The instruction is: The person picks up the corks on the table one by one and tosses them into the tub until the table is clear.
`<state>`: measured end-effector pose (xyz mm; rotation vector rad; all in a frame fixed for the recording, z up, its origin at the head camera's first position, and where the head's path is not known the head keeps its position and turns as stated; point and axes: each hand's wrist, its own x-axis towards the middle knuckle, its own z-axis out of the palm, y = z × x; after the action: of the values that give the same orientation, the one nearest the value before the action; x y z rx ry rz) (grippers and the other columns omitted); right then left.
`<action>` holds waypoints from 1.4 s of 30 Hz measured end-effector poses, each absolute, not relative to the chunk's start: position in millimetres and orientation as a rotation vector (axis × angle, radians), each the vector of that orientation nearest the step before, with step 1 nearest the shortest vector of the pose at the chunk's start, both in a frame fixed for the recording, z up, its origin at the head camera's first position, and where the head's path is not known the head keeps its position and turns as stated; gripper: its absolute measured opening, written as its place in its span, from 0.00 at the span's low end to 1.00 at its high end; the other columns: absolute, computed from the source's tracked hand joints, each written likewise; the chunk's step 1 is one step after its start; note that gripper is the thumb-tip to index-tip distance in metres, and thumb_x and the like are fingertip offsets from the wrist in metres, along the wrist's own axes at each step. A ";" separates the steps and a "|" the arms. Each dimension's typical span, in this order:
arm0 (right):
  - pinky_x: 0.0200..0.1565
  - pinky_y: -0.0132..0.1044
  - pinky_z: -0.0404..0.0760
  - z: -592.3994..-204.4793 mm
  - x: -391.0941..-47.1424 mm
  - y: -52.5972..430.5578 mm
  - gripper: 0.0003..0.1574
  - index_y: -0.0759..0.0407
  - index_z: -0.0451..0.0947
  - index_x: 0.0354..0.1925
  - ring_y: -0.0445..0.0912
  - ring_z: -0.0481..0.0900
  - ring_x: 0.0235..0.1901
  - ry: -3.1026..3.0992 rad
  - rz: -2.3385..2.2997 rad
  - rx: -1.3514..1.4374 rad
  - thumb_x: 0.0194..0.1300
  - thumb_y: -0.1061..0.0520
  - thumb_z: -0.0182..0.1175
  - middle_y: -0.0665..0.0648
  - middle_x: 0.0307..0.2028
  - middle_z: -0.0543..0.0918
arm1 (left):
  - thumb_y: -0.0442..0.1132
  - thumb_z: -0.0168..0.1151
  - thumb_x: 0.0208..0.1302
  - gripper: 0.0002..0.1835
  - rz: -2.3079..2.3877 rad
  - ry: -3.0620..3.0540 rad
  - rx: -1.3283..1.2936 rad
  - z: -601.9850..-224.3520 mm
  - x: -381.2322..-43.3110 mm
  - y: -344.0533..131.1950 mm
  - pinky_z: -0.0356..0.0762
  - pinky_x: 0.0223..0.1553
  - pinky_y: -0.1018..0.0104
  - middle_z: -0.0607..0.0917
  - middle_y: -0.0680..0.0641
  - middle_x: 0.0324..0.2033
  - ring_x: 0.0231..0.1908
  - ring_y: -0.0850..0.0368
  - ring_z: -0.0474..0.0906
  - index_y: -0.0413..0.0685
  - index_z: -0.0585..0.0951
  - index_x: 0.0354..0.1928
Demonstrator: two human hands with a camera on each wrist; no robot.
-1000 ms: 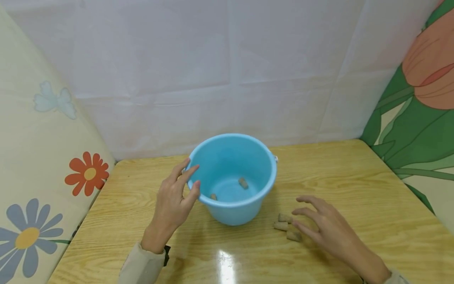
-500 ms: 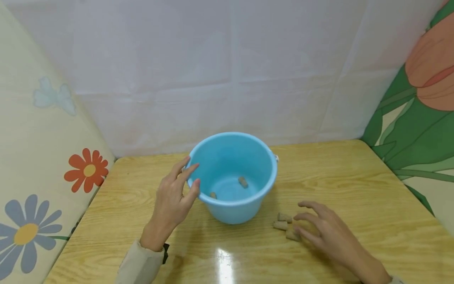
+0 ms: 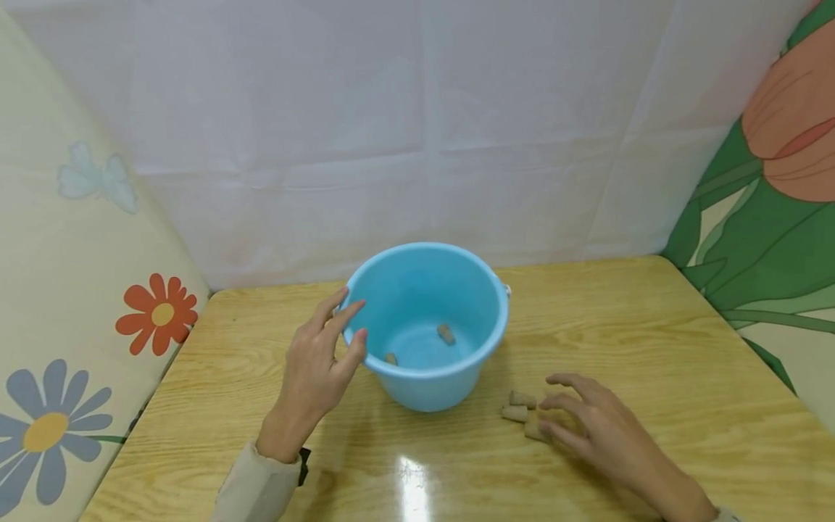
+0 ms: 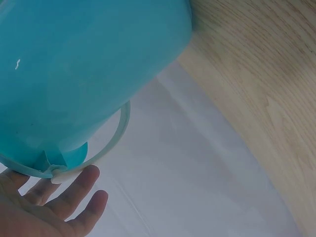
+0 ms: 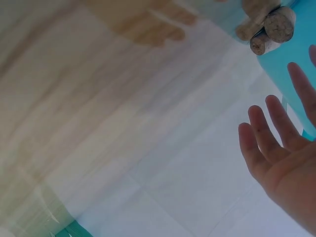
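Both hands are loosely spread, left hand [image 3: 315, 371] touching the bucket rim [image 3: 425, 373], right hand [image 3: 609, 429] beside the corks [image 3: 514, 413].

The right hand [image 5: 291, 170] is held with fingers extended; corks [image 5: 279, 25] are seen above the fingertips, and a blue bucket [image 5: 301, 50] is partly hidden behind the fingers.

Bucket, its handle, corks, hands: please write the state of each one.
Bucket, upright, uncovered.
Handle, hanging down.
Bucket corks, one lying, one partly hidden.
Table corks, lying on their sides.
Left hand, touching bucket.
Right hand, fingers loosely bent beside table corks.
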<state>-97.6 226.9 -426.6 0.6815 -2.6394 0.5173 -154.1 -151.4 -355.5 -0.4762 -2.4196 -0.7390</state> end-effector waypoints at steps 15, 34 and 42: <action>0.45 0.58 0.81 -428.7 -95.6 228.2 0.08 0.40 0.86 0.33 0.54 0.82 0.48 -2.734 0.483 0.710 0.52 0.46 0.74 0.55 0.50 0.83 | 0.47 0.56 0.66 0.23 -0.736 -2.424 -0.475 -355.4 -154.1 -151.1 0.75 0.51 0.37 0.74 0.43 0.67 0.50 0.42 0.81 0.49 0.81 0.61; 0.45 0.54 0.80 -428.2 -96.5 232.5 0.09 0.41 0.87 0.32 0.51 0.80 0.48 -2.841 0.450 0.737 0.55 0.41 0.72 0.52 0.50 0.83 | 0.47 0.56 0.66 0.23 -0.732 -2.418 -0.480 -355.5 -154.7 -151.1 0.75 0.50 0.36 0.74 0.43 0.67 0.48 0.42 0.81 0.48 0.81 0.61; 0.49 0.61 0.79 -423.4 -98.3 236.2 0.11 0.43 0.88 0.32 0.56 0.80 0.51 -2.847 0.453 0.737 0.53 0.41 0.72 0.56 0.52 0.83 | 0.47 0.56 0.66 0.23 -0.735 -2.420 -0.482 -355.6 -154.5 -151.4 0.75 0.50 0.36 0.74 0.43 0.67 0.49 0.42 0.81 0.48 0.81 0.61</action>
<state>-98.3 236.2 -423.4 0.7369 -2.8470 0.4533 -154.5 -151.4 -355.6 -0.4821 -2.4199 -0.7345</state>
